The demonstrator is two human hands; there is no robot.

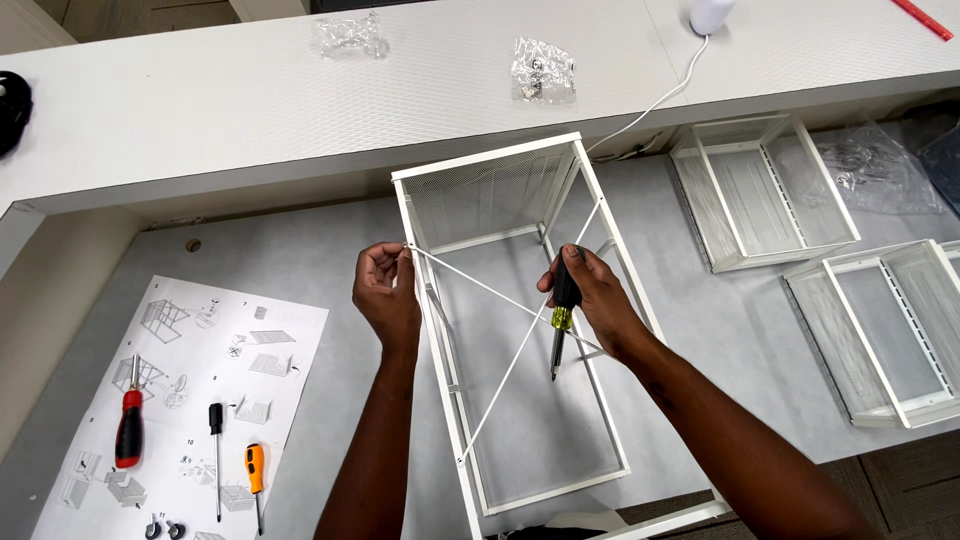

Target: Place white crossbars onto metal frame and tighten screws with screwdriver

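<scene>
A white metal frame (468, 168) with a mesh end panel stands on the grey floor between my arms. Two thin white braces (500, 375) cross inside it. My left hand (388, 292) pinches the end of one brace against the frame's left rail. My right hand (590, 292) grips a screwdriver (561, 318) with a black and yellow handle, its tip pointing down toward me over the frame's right side.
An instruction sheet (195, 375) lies at the left with a red-handled screwdriver (129, 425), a thin black one (216, 440) and a short orange one (255, 470). Two white mesh drawers (765, 190) (885, 330) lie at the right. Small plastic hardware bags (543, 70) sit on the white shelf.
</scene>
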